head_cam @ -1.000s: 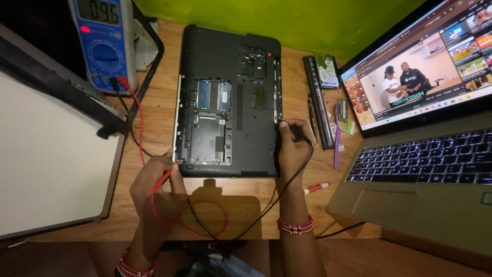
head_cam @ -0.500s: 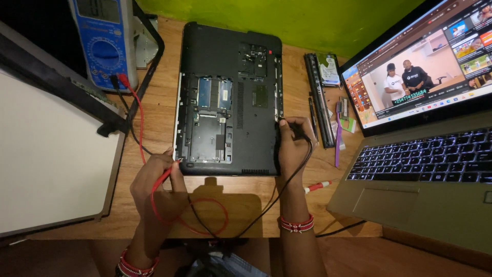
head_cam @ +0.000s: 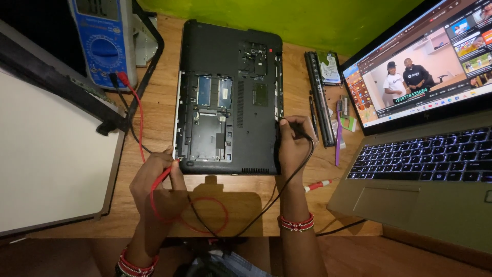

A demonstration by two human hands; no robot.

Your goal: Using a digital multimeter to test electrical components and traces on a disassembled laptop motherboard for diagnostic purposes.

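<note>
An upturned black laptop (head_cam: 230,97) with its bottom cover off lies on the wooden table (head_cam: 154,87). My left hand (head_cam: 156,187) grips a red test probe (head_cam: 165,174), its tip touching the laptop's lower left corner. My right hand (head_cam: 293,146) pinches a black test probe (head_cam: 291,125) against the laptop's right edge. Red and black leads run from both probes to a blue multimeter (head_cam: 102,43) standing at the upper left.
A second laptop (head_cam: 425,138), open with a lit screen and keyboard, stands at right. A battery bar (head_cam: 319,97), a hard drive (head_cam: 328,66) and small tools lie between the two laptops. A white panel (head_cam: 46,154) fills the left. A red-capped pen (head_cam: 318,185) lies by my right wrist.
The view has shifted slightly downward. Both hands stay at the laptop's edges with the probes; my left hand has moved a little with the red probe at the corner.
</note>
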